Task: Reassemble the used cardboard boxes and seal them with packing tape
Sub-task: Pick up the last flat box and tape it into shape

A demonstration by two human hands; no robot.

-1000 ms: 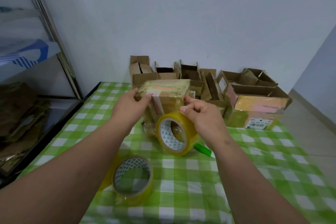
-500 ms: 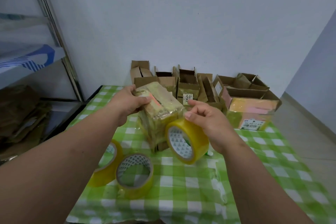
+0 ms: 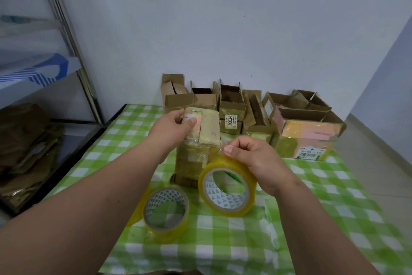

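Head view, only view. Table covered in a green-and-white checked cloth. A small taped cardboard box stands upright on end near table centre, its base on the cloth. Left hand grips the box at its upper left corner, fingers curled over the top edge, thumb on the near face. Right hand holds a yellow tape roll on edge, fingers curled over the rim at about 1 o'clock of the roll, thumb tip pressed at the top; the roll sits just in front of the box's lower right corner, and whether it touches the cloth cannot be told. A clear strip appears to run from roll to box, faint. Second tape roll lies on the cloth at 7 o'clock from the held roll, close beside it; a third roll is partly hidden behind the left forearm. Row of open cardboard boxes along the far table edge at 12 o'clock. Larger box with a printed label at 2 o'clock. Metal shelving at 9 to 10 o'clock, off the table.
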